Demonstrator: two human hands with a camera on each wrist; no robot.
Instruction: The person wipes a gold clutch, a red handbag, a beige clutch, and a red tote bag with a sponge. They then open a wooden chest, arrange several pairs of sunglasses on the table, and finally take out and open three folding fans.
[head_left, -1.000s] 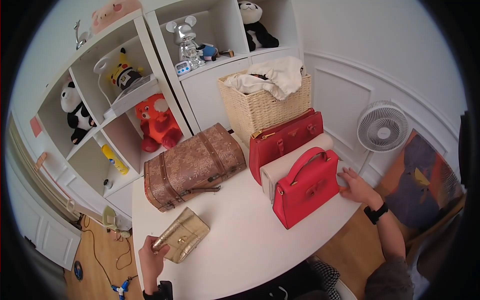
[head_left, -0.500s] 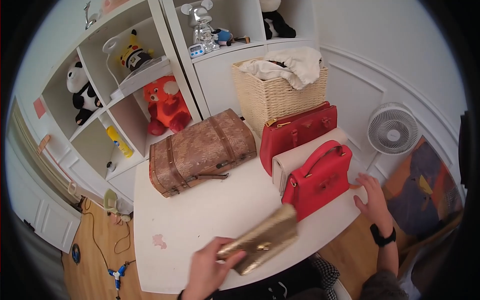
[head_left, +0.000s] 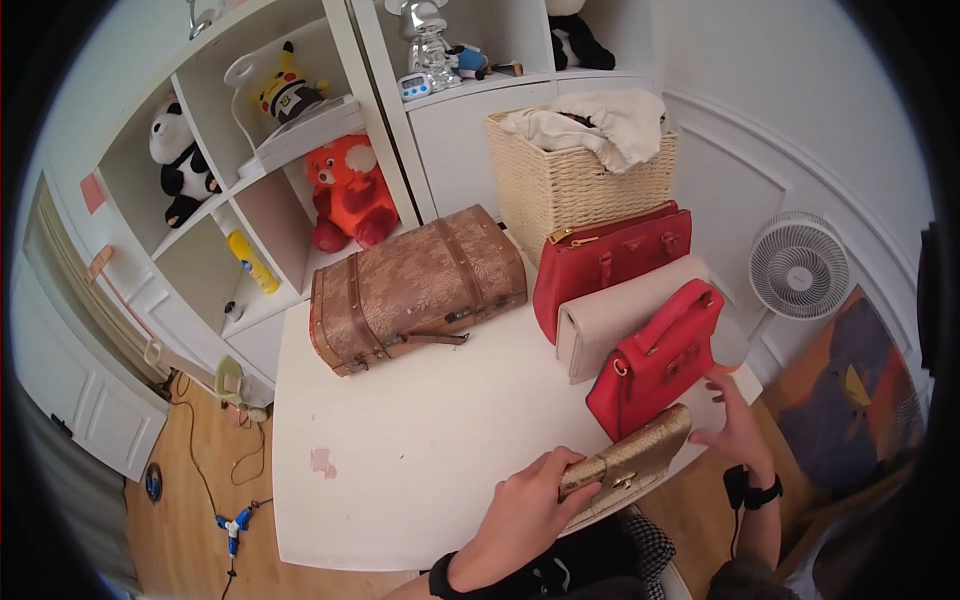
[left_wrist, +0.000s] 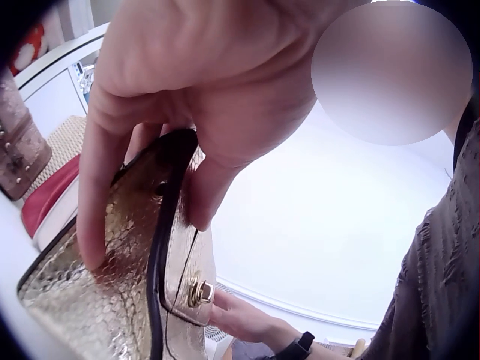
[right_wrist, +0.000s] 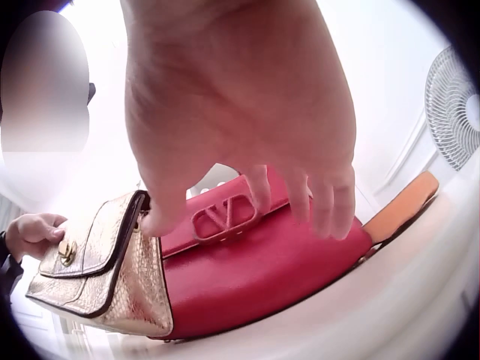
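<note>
The left hand (head_left: 528, 512) pinches one end of a gold textured clutch (head_left: 640, 452), thumb on the clasp side, as the left wrist view confirms. The clutch is held upright in front of a red handbag (head_left: 655, 365) at the table's right front edge. Beyond the clutch's far end is the right hand (head_left: 738, 430), fingers spread and loosely bent. In the right wrist view that hand (right_wrist: 247, 112) hovers over the red bag's V-shaped buckle (right_wrist: 225, 217), its thumb close to the clutch (right_wrist: 142, 277); contact cannot be told. Behind stand a beige bag (head_left: 610, 315) and a larger red bag (head_left: 620, 262).
A brown patterned trunk (head_left: 415, 285) lies at the back left of the white table (head_left: 400, 500). Behind the bags is a wicker basket (head_left: 590, 190) with cloth in it. A fan (head_left: 800, 265) stands at the right, and shelves (head_left: 285, 240) with plush toys at the left.
The left hand has carried the gold clutch from the table's left front across to the red handbag. The right hand has moved off the red bag's side and nearer the clutch. The head view has shifted.
</note>
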